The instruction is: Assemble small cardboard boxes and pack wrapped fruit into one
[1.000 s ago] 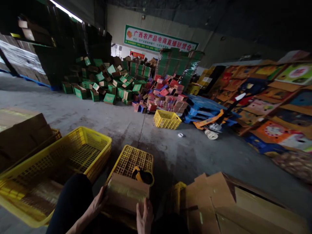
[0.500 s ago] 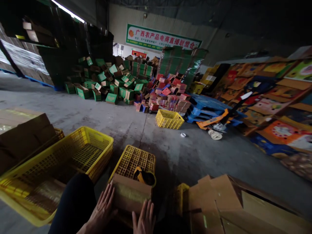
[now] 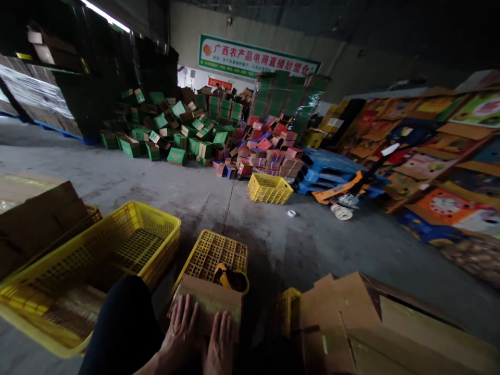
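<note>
A small brown cardboard box (image 3: 213, 302) rests on an overturned yellow crate (image 3: 214, 255) right in front of me. My left hand (image 3: 180, 333) lies flat on the box's near side, fingers stretched out and spread. Beside it, my right hand (image 3: 219, 344) also presses flat against the box with straight fingers. A yellow tape dispenser (image 3: 230, 278) sits on the crate just behind the box. My dark-clothed knee (image 3: 121, 323) is at the lower left.
A large yellow crate (image 3: 97, 260) stands to my left, beside stacked cardboard (image 3: 35, 219). Flattened brown cartons (image 3: 375, 328) lie at my right. Farther off are a yellow crate (image 3: 269, 188), a pallet jack (image 3: 339, 192), blue pallets and heaps of green and red boxes (image 3: 203, 135).
Both hands have moved from the sides of the box onto its near face and now lie flat, closer together. The view has shifted slightly.
</note>
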Action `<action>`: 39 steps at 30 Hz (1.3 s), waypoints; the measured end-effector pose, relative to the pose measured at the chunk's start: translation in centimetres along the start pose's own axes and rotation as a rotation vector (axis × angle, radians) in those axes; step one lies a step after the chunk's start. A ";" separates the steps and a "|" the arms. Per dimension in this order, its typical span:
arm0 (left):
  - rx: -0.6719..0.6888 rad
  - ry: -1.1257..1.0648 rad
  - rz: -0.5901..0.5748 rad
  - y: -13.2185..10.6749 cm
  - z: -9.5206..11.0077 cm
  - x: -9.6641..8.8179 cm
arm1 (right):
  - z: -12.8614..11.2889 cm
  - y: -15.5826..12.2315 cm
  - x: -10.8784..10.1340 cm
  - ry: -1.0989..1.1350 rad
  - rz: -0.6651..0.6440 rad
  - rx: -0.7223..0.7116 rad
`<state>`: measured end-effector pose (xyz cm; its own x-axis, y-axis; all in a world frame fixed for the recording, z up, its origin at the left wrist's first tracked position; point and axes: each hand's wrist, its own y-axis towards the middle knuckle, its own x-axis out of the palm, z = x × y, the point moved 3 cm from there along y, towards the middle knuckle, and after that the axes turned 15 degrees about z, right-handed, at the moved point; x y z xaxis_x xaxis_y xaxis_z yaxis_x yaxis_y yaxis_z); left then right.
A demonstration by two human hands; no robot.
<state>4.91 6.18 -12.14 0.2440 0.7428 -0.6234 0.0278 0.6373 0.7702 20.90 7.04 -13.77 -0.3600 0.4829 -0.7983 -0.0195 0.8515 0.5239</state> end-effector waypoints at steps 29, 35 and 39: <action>-0.185 -0.090 -0.242 -1.4 -6.2 -3.2 | -6.1 2.1 -2.8 -0.043 0.090 -0.256; -0.182 -0.104 -0.253 -1.0 -6.7 -2.9 | -9.8 4.9 -1.7 0.147 -0.001 -0.244; -0.145 -0.131 -0.258 -0.4 -6.4 -3.1 | -12.2 7.3 -1.1 0.269 -0.123 -0.267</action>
<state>-2.07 4.93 -11.35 0.3694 0.5266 -0.7656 -0.0313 0.8305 0.5562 9.75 10.26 -5.41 -0.5709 0.2797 -0.7719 -0.3071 0.7992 0.5166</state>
